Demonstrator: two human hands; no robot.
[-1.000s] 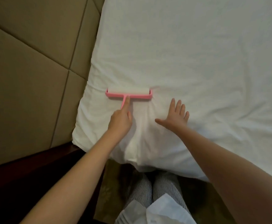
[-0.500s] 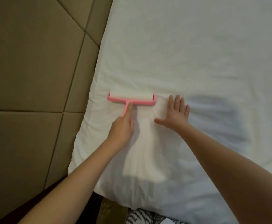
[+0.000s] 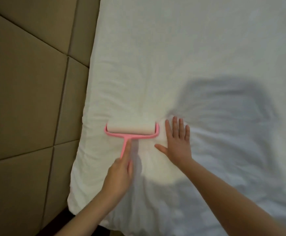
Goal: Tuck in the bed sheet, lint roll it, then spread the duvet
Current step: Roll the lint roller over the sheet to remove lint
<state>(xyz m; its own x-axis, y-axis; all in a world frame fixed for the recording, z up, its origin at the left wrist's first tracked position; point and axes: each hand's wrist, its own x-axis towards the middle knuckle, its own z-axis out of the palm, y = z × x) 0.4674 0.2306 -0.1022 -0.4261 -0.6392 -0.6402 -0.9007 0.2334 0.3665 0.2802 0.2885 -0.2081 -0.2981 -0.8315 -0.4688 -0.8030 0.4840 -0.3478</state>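
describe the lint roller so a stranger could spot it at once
Start at the white bed sheet and follow its edge along the tan padded wall. Near that edge lies the lint roller, its handle gripped by the left hand, the right hand flat beside it. It is the only pink thing, T-shaped with a white roll.

Lower handle of lint roller [image 3: 132, 131] out of sight inside left grip [image 3: 119, 174].
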